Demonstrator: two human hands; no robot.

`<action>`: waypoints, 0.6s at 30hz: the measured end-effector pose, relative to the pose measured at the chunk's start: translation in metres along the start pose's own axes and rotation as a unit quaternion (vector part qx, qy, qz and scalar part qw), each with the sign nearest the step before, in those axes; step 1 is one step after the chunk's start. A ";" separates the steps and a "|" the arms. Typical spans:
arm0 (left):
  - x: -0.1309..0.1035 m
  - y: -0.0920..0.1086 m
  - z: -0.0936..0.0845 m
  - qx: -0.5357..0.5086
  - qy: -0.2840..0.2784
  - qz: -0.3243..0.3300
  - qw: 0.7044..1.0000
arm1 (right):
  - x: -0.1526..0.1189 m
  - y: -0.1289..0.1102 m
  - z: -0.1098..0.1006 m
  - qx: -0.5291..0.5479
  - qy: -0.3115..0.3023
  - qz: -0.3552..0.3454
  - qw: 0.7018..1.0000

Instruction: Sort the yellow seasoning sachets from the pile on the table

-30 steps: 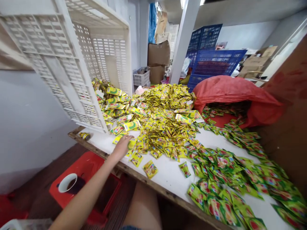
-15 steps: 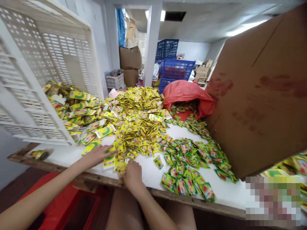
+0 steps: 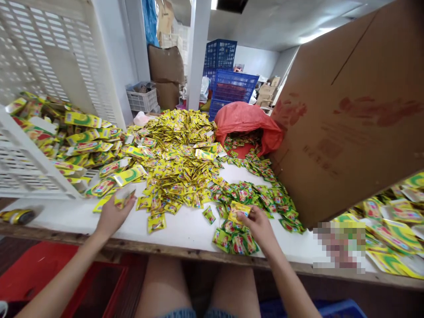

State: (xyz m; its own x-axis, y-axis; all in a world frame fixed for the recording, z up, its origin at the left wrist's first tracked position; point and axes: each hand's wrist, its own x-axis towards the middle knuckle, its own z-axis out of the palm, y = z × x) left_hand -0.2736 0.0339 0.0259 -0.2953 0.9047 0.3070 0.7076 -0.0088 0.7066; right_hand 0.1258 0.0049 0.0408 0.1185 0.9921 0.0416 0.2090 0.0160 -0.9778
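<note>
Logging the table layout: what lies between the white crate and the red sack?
In the head view, a heap of yellow sachets, with some yellow-and-green cartons among them, lies between the white crate and the red sack.

1. The left hand (image 3: 112,215) grips a blurred yellow-and-white item (image 3: 122,199) near the white plastic crate (image 3: 64,73).
2. The right hand (image 3: 259,223) pinches a yellow packet (image 3: 237,211) above the green packets (image 3: 243,244).
3. A heap of yellow packets (image 3: 180,170) spreads across the white table (image 3: 195,227).
4. A red sack (image 3: 243,115) gapes beside the large cardboard box (image 3: 341,115).
</note>
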 end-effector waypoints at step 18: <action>-0.065 0.138 0.134 -0.329 -0.624 -0.135 0.696 | -0.038 0.044 0.009 -0.478 -0.022 -0.059 0.876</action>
State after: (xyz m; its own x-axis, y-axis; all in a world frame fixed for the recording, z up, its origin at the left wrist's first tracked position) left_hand -0.0705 0.0309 0.0183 0.7180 0.5729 -0.3953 0.1653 0.4112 0.8964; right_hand 0.1217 -0.0311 -0.0056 0.0085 0.9948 0.1014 0.9374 0.0274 -0.3472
